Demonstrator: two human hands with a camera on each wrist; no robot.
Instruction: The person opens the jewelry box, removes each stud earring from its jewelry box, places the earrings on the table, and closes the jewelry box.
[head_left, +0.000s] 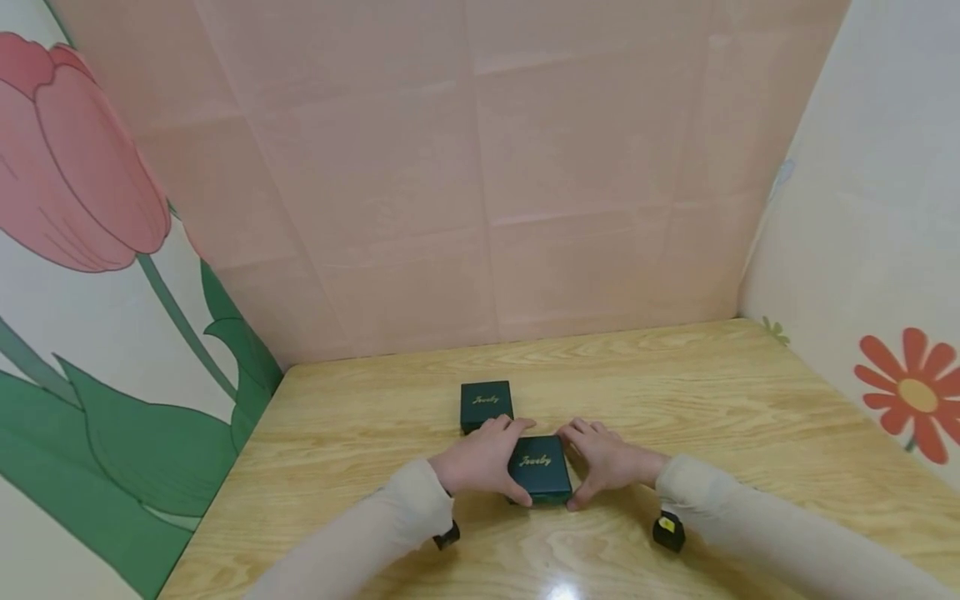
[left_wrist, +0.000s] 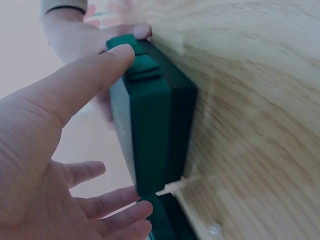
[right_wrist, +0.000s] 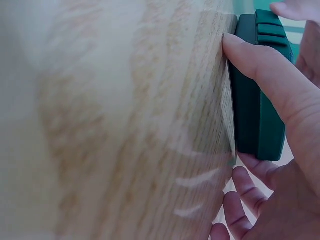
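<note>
A dark green jewelry box [head_left: 540,467] with gold "Jewelry" lettering on its lid lies flat on the wooden table, between both hands. My left hand [head_left: 480,460] spans its left side, thumb at the front edge by the ridged tab [left_wrist: 144,67] and fingertips at the back corner. From the right side my right hand [head_left: 609,460] holds it too, thumb low at the front corner, fingers curved round the back one. The lid is down. Just behind and to the left sits a second, matching jewelry box [head_left: 486,402], close to the left fingers.
The wood-grain table [head_left: 360,442] spreads around the boxes and reaches back to a pink cloth backdrop [head_left: 480,208]. Flower-printed panels stand at the left and right [head_left: 862,208]. A bright reflection lies near the front edge.
</note>
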